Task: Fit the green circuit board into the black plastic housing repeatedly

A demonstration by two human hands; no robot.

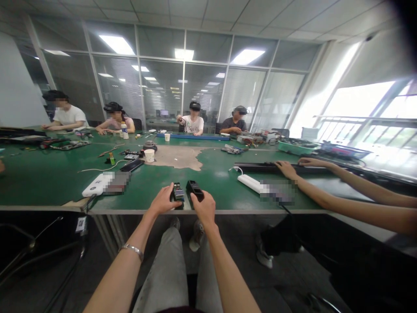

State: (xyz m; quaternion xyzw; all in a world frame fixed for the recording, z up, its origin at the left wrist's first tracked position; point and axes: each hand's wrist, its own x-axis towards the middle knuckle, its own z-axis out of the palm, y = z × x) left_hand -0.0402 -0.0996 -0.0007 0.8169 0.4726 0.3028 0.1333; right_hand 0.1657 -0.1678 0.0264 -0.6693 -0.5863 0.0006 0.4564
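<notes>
My left hand [163,199] is closed around the edge of a small block of electronic parts [178,191], with a silvery face and some exposed components. Beside it on the right, my right hand [204,205] grips a black rectangular casing [194,188] with an opening in its near end. The two pieces are apart, with a narrow strip of green tabletop between them. Both are at the front edge of the green table [156,174]. My fingers partly cover each piece, and their undersides are hidden.
A white power strip [97,184] lies to the left, another [250,184] to the right. A paper cup [149,155] stands by small parts and a brown sheet [177,157]. At right, a co-worker's hands [286,168] rest on a long black part. Several people sit opposite.
</notes>
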